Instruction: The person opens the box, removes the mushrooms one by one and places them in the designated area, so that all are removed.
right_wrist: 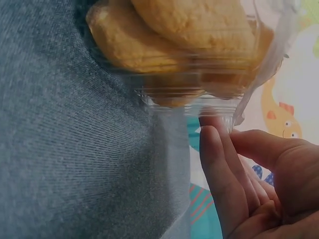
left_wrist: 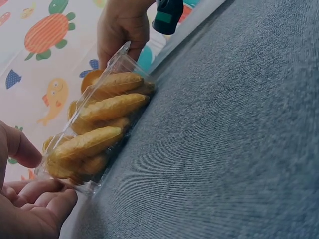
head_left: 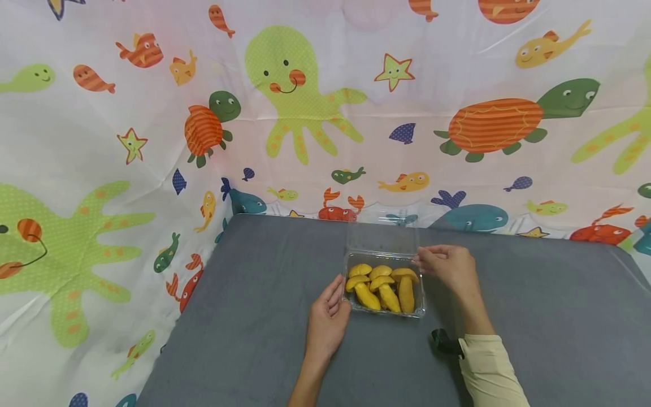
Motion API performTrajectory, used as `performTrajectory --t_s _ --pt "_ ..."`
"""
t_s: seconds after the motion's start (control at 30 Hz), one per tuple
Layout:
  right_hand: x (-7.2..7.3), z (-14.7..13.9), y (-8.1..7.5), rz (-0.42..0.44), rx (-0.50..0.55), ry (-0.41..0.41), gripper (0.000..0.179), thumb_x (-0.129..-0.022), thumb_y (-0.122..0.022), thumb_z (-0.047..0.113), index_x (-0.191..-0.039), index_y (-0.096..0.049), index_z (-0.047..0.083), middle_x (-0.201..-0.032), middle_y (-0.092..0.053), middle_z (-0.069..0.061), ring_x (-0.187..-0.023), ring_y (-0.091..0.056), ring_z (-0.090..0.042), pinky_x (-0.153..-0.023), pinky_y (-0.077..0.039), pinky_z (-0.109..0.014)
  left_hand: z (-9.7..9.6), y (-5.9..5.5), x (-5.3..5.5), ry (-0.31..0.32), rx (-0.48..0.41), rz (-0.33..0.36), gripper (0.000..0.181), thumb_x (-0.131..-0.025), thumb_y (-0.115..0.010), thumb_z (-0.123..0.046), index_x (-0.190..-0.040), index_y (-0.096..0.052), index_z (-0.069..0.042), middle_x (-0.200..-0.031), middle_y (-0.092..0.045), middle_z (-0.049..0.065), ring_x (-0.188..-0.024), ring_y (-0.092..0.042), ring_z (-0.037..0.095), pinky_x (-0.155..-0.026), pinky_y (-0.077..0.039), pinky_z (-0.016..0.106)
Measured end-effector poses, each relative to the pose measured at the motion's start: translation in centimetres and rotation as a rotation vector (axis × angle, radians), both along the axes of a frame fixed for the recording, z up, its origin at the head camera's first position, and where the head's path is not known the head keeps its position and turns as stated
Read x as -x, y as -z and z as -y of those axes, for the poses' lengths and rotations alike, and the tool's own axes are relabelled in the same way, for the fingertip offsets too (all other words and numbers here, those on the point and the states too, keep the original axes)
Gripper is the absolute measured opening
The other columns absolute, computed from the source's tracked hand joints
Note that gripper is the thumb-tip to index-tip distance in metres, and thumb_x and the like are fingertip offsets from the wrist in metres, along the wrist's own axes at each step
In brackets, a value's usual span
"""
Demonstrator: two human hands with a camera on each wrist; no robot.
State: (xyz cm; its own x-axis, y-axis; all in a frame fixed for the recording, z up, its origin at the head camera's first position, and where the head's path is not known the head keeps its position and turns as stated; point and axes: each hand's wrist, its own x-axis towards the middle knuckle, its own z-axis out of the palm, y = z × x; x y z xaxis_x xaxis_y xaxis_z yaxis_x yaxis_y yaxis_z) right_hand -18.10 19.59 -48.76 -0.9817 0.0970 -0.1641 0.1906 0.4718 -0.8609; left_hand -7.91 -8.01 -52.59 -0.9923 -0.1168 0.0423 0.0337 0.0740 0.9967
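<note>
A clear plastic container stands on the grey cloth with its hinged transparent lid raised at the back. Inside lie several yellow mushrooms, caps toward the far side and stems toward the near side. My left hand holds the container's left side, thumb near the rim and fingers bent along the wall in the left wrist view. At the back right corner, my right hand pinches the edge between thumb and fingertips. The right wrist view shows that pinch close up, with mushrooms behind the plastic wall.
Grey cloth covers the table around the container. Behind and to the left hangs a white curtain printed with sea animals. A dark device sits at the right wrist, by a cream sleeve.
</note>
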Motion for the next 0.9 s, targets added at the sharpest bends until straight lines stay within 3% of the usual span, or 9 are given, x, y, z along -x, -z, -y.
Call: performTrajectory --t_s 0.43,0.7,0.9 --pt "-0.3 -0.1 0.2 0.009 -0.007 -0.046 0.047 -0.106 -0.067 0.039 -0.127 -0.073 -0.002 -0.108 -0.081 -0.013 -0.093 -0.080 -0.021 -0.080 -0.063 -0.032 -0.3 0.1 0.1 -0.003 -0.048 0.030 0.054 -0.102 -0.058 -0.002 -0.155 -0.053 -0.007 -0.154 -0.056 0.008 -0.144 -0.052 0.020 -0.112 -0.046 0.040" --pt "-0.6 -0.3 0.8 -0.095 -0.089 -0.150 0.050 -0.109 -0.059 0.040 -0.136 -0.068 -0.001 -0.113 -0.080 -0.013 -0.101 -0.079 -0.026 -0.091 -0.061 -0.046 -0.4 0.2 0.0 -0.014 -0.054 0.028 0.050 -0.105 -0.062 -0.006 -0.155 -0.054 -0.009 -0.153 -0.057 0.007 -0.143 -0.053 0.021 -0.111 -0.048 0.039" --pt "-1.5 -0.2 0.4 -0.158 -0.178 -0.150 0.052 -0.110 -0.057 0.043 -0.141 -0.066 0.002 -0.126 -0.074 -0.019 -0.113 -0.073 -0.039 -0.091 -0.060 -0.054 -0.5 0.1 0.0 -0.044 -0.053 0.028 0.049 -0.105 -0.061 -0.006 -0.154 -0.055 -0.009 -0.151 -0.059 0.007 -0.142 -0.054 0.020 -0.110 -0.048 0.040"
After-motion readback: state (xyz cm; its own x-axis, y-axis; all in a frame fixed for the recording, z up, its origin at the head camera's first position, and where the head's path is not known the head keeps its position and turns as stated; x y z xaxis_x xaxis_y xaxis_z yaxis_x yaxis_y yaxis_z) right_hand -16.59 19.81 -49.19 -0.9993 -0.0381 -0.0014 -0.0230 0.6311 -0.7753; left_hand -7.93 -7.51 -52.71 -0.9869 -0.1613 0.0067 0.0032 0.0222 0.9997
